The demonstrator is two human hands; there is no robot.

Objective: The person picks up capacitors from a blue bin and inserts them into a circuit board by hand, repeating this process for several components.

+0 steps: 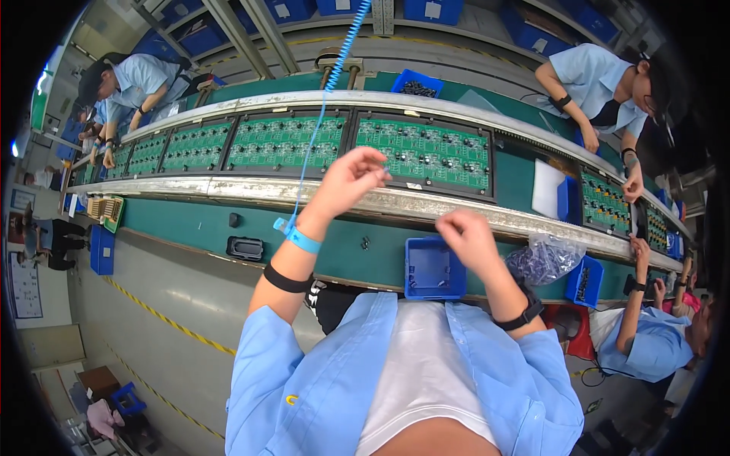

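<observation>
My left hand [352, 185] hangs over the near rail at the lower left corner of a green circuit board panel [426, 148] in a black frame. Its fingers are bent together; whatever they pinch is too small to make out. A blue wrist strap [303, 240] with a coiled cord circles that wrist. My right hand [467, 234] is above the near side of the rail, fingers curled inward, and their contents are hidden. Just below it stands a blue bin [435, 286] with a few small dark parts inside.
A metal-railed conveyor [266, 187] carries several framed panels [286, 143]. A clear plastic bag [544, 260] and another blue bin [584, 281] lie right. A black tray [245, 248] sits left. Co-workers work at both ends; a blue bin of dark parts [417, 86] stands across the line.
</observation>
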